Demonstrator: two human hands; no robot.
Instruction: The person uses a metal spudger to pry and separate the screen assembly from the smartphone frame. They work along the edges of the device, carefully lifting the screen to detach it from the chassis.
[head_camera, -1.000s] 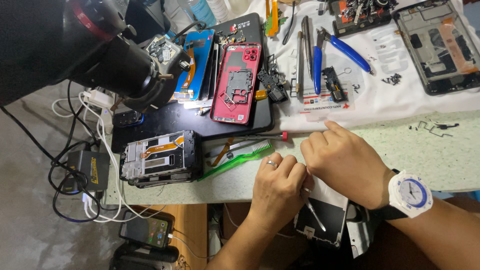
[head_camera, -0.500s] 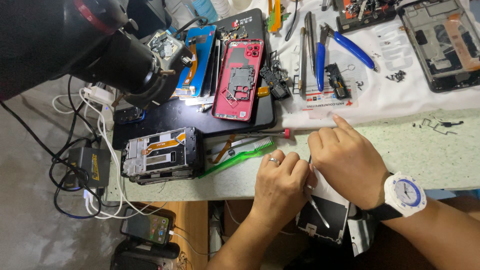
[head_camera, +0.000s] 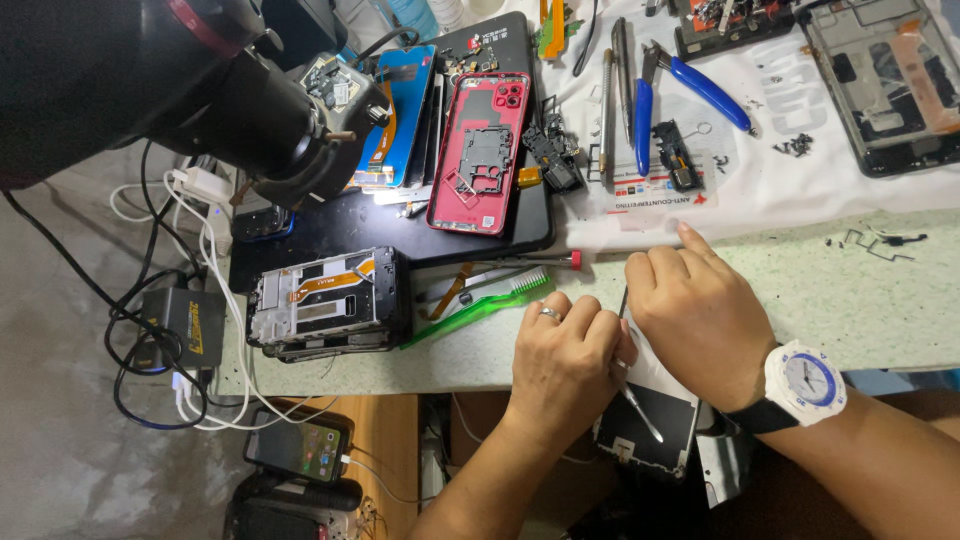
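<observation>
Nearest: phone screen panel (head_camera: 650, 415) hangs over desk (head_camera: 880, 300) edge, half hidden under both hands. Left hand (head_camera: 562, 360), fingers curled round a thin metal pry tool (head_camera: 636, 408), tip on the panel's dark glass. Right hand (head_camera: 700, 315) lies flat on panel's top, fingers pressing, grasping nothing, index stretched out. Looks like prying/separating stage; next needs steady hold-down w/ right and shallow tool angle. Farther: green toothbrush (head_camera: 480, 305), stripped phone frame (head_camera: 325, 300), red phone back (head_camera: 480, 150), blue-handled pliers (head_camera: 690, 95).
</observation>
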